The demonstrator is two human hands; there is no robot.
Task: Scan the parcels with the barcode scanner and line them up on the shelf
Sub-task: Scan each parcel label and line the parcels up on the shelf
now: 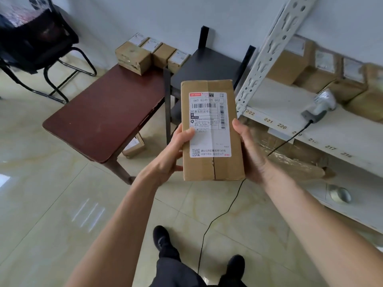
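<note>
I hold a brown cardboard parcel [217, 168] in front of me, its white shipping label with barcodes facing up. My left hand [172, 156] grips its left edge, thumb on the label. My right hand [248, 150] grips its right edge. The grey barcode scanner [320, 106] lies on the white shelf [286, 104] at the right, apart from both hands, its black cable running down to the floor. Several parcels [290, 63] stand in a row at the back of that shelf.
Several small parcels [132, 56] sit at the far end of a dark red table [103, 114]. A black stool [209, 65] stands between table and shelf. A black chair [35, 38] is at the far left. A tape roll [339, 194] and wrapped boxes lie on the lower shelf.
</note>
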